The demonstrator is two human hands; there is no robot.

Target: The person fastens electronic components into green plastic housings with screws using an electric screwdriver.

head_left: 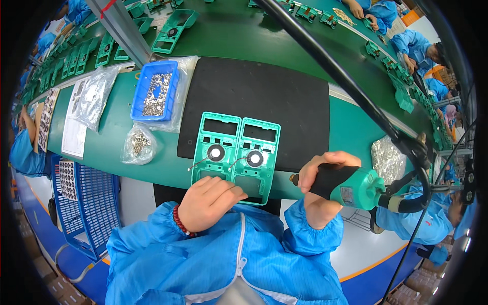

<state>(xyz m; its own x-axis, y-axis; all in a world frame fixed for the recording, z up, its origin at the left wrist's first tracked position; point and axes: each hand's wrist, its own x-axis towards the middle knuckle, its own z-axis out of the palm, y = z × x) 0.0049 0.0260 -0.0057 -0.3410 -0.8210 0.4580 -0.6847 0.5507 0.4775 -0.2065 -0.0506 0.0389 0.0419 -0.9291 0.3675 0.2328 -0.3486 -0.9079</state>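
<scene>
Two green plastic housings lie side by side on a black mat, the left housing (207,140) and the right housing (272,152). Each carries a round speaker, the left speaker (216,152) and the right speaker (254,158), with thin wires trailing from it. My left hand (211,202) is closed over the near end of the left housing, its fingers together and curled; the fingertips are partly hidden. To the right of the housings, my right hand (325,170) is wrapped around a green electric screwdriver (363,189) with a black grip. Its brass-coloured tip points left, apart from the housings.
Beyond the left housing stands a blue bin (175,84) of small metal parts, with a bag of fasteners (138,145) nearer me. A black support arm (335,63) crosses overhead. A blue crate (104,203) stands lower left. Co-workers (414,48) sit along the green conveyor (229,33).
</scene>
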